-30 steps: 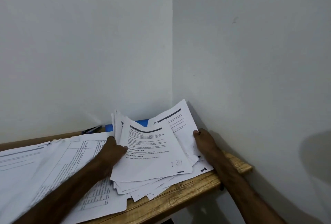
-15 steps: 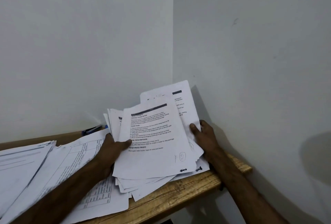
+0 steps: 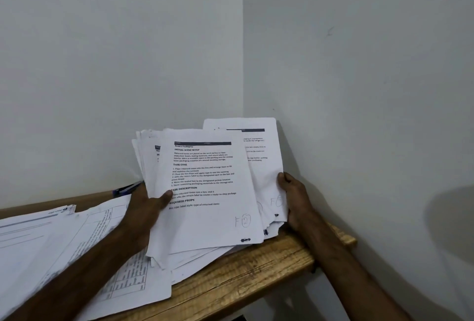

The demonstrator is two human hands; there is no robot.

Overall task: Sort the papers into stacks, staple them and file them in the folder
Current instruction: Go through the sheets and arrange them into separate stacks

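The bundle of printed papers (image 3: 205,192) is tilted up off the desk (image 3: 243,277) at its far right end, in the corner where the two walls meet. Its lower edges fan out ragged over the wood. Your left hand (image 3: 146,207) grips the left edge, with the thumb laid across the front of the top sheet and the fingers behind. Your right hand (image 3: 292,200) is curled round the right edge, pinching the rear sheets. One rear sheet (image 3: 256,141) stands higher and further right than the rest, so the bundle is far from square.

This looks like the sorting stage, with nothing visibly stapled yet. Each front sheet carries a handwritten corner mark (image 3: 242,220), so read those as you go. Loosen both grips a little and tap the lower edges on the desk so the sheets settle level. Then peel sheets off the front one at a time rather than dragging several.

To the left, a sheet printed with a table (image 3: 123,269) and a further spread of pages (image 3: 25,238) overlap each other and run under your left forearm. They leave little bare wood for new stacks. A blue pen (image 3: 127,188) lies at the far edge behind your left hand. Neither stapler nor folder is in view.
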